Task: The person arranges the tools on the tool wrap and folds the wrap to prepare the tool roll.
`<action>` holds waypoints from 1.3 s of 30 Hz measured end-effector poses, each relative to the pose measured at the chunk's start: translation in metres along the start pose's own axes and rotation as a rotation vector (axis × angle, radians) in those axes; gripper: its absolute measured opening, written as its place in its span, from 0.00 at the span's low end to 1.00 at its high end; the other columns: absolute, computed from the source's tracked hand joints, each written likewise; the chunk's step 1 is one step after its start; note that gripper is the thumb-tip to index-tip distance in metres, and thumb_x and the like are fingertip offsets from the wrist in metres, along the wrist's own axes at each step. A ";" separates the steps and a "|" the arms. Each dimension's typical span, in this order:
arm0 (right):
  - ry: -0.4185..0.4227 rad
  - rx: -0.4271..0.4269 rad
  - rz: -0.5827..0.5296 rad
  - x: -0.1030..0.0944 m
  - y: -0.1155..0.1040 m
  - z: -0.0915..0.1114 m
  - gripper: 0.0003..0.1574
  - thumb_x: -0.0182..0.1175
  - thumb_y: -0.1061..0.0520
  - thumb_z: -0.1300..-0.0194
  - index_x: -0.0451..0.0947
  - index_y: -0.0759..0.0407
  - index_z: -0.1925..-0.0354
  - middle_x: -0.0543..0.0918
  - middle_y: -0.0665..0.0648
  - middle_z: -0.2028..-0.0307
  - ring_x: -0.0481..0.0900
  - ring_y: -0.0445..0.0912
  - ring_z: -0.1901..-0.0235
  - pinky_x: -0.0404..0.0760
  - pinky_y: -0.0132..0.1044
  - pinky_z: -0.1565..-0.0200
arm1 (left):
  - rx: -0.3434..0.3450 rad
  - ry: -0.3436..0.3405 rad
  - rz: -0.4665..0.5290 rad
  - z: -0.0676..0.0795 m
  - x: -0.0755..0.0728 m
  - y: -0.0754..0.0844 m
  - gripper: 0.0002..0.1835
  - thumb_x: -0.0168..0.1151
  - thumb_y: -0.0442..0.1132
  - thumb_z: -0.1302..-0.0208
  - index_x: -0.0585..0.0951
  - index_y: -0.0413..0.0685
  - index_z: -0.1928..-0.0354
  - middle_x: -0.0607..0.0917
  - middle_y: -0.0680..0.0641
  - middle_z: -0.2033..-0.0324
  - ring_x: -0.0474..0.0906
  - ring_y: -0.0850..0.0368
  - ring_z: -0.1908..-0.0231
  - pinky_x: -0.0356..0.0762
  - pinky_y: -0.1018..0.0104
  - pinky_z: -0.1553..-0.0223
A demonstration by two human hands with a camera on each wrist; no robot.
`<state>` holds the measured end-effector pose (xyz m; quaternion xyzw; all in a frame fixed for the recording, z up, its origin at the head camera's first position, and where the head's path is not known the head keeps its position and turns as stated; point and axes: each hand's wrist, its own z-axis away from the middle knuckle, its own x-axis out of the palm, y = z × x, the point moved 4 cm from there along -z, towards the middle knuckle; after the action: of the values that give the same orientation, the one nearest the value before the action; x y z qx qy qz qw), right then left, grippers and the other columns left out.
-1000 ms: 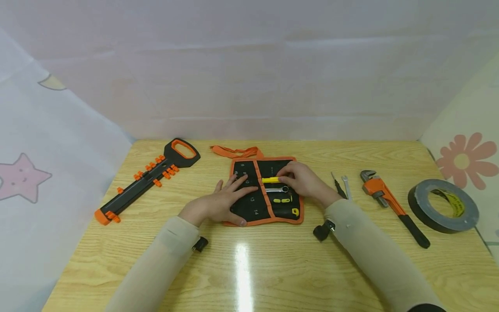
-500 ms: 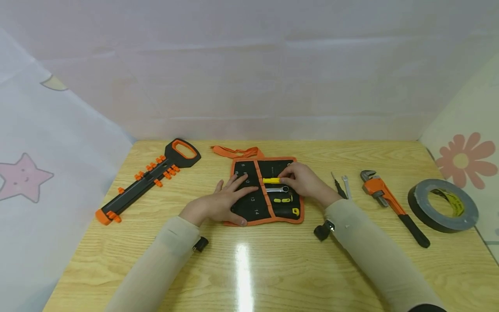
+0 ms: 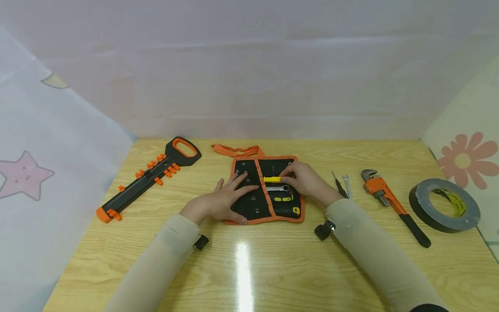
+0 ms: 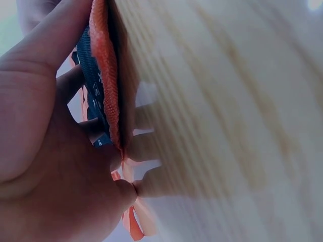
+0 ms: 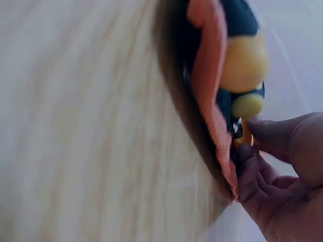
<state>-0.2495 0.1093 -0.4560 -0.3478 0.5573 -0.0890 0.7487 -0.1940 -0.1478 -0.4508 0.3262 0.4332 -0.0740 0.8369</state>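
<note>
A black tool pouch (image 3: 251, 210) with orange edging lies unrolled on the table, with numbers printed on its left half. My left hand (image 3: 220, 203) rests on that half with fingers spread, thumb at the near edge. My right hand (image 3: 306, 180) pinches a yellow, stick-shaped tool handle (image 3: 271, 179) lying along the pouch's right half; its right end is hidden by the fingers. In the right wrist view, thumb and fingertips close on the yellow handle (image 5: 246, 133). Just below it in the head view lie a ring-ended wrench (image 3: 277, 189) and a yellow-green-marked tool (image 3: 283, 199).
An orange strap (image 3: 238, 151) trails behind the pouch. A black-and-orange rack (image 3: 136, 188) lies at left. Right of my right hand are a thin black-handled tool (image 3: 340, 188), a small wrench (image 3: 348, 186), an orange pipe wrench (image 3: 393, 203) and a tape roll (image 3: 419, 208).
My right hand has shifted very slightly right, and a round end at the pouch's upper right shows beside it. The left hand stays in place.
</note>
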 end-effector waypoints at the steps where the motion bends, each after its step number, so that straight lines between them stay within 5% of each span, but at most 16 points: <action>1: 0.003 0.002 -0.006 0.000 0.000 0.001 0.14 0.64 0.56 0.20 0.90 0.60 0.46 0.87 0.60 0.52 0.82 0.50 0.56 0.85 0.47 0.51 | 0.000 0.000 -0.001 0.000 0.000 0.000 0.57 0.76 0.59 0.34 0.51 0.72 0.12 0.30 0.46 0.12 0.23 0.38 0.13 0.26 0.28 0.17; 16: 0.159 -0.023 -0.095 -0.009 0.011 0.035 0.15 0.64 0.55 0.21 0.88 0.62 0.44 0.88 0.61 0.50 0.85 0.51 0.56 0.85 0.49 0.52 | 0.000 -0.003 0.007 -0.003 0.003 -0.002 0.57 0.77 0.59 0.35 0.51 0.73 0.12 0.30 0.47 0.12 0.23 0.38 0.13 0.24 0.28 0.17; 39: 0.219 -0.009 -0.031 -0.039 0.037 0.094 0.14 0.65 0.55 0.21 0.89 0.63 0.46 0.91 0.57 0.56 0.83 0.46 0.61 0.82 0.41 0.57 | 0.003 0.005 0.004 -0.001 0.002 -0.002 0.58 0.77 0.59 0.35 0.50 0.72 0.12 0.31 0.47 0.12 0.23 0.37 0.13 0.24 0.28 0.18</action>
<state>-0.1886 0.1968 -0.4358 -0.3480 0.6305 -0.1357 0.6805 -0.1940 -0.1483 -0.4537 0.3287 0.4345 -0.0722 0.8354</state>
